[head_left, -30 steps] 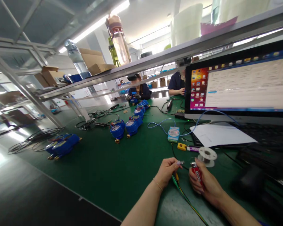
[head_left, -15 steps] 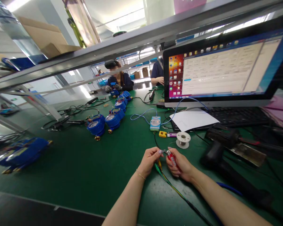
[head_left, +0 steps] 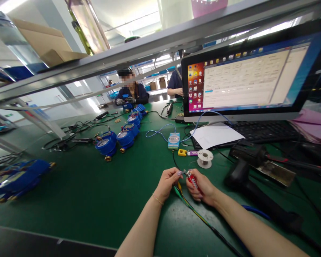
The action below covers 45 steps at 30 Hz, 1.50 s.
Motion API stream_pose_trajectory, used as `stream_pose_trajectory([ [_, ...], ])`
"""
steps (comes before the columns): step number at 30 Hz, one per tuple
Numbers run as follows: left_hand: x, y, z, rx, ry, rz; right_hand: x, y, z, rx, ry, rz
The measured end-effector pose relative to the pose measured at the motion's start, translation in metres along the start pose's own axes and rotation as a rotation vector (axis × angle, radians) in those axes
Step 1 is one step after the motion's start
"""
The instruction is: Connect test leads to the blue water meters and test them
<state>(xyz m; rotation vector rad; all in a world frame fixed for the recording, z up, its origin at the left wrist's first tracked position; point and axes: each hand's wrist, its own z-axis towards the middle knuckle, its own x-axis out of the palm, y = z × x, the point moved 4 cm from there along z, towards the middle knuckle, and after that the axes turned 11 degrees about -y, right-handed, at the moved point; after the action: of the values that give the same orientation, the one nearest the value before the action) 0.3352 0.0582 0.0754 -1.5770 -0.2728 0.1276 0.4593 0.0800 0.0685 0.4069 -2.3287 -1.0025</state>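
My right hand [head_left: 203, 189] is closed around a red lighter [head_left: 193, 181], its metal top pointing at my left fingertips. With thumb and index finger, my left hand [head_left: 167, 184] pinches the ends of thin wires. A small pale piece shows at those fingertips, too small to name. Whether there is a flame I cannot make out. A green alligator clip [head_left: 178, 191] and a yellow one [head_left: 179, 185] hang just below my left fingers, their cable [head_left: 203, 220] running to the lower right. A black wire leads up from my hands to a small blue box [head_left: 174, 140].
Beyond my hands lie a solder spool [head_left: 208, 164], a purple lighter [head_left: 192, 153] and a yellow plastic piece [head_left: 182, 152]. A black scanner [head_left: 256, 194] lies right, below a monitor [head_left: 246, 78]. Several blue meters [head_left: 107, 144] stand left. A co-worker [head_left: 136, 92] sits across the table.
The whole view has shifted slightly, so things appear a little farther left. Both hands keep the same hold, the lighter still close to the left fingertips.
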Motion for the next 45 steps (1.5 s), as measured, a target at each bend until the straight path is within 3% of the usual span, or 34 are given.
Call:
stream_pose_trajectory([
  [9, 0.001, -0.003, -0.001, 0.02, -0.008, 0.007, -0.001, 0.003, -0.001, -0.011, -0.012, -0.04],
  [14, 0.0, -0.004, -0.001, 0.054, -0.011, 0.044, -0.007, 0.005, 0.0, -0.133, -0.134, -0.159],
  [22, -0.001, -0.016, -0.001, 0.216, -0.009, 0.109, -0.033, 0.019, 0.003, -0.511, -0.484, -0.653],
  [29, -0.003, -0.014, 0.003, 0.182, -0.101, 0.115, -0.028, 0.018, -0.002, -0.601, -0.605, -1.093],
  [37, -0.017, -0.007, 0.009, 0.154, -0.347, 0.095, -0.023, 0.026, -0.029, -0.539, -0.557, -1.479],
  [42, -0.018, -0.01, 0.01, 0.173, -0.332, 0.177, -0.033, 0.027, -0.057, -0.463, -0.752, -1.598],
  [45, -0.019, -0.014, 0.005, 0.167, -0.289, 0.205, -0.04, 0.027, -0.092, -0.608, -0.837, -1.523],
])
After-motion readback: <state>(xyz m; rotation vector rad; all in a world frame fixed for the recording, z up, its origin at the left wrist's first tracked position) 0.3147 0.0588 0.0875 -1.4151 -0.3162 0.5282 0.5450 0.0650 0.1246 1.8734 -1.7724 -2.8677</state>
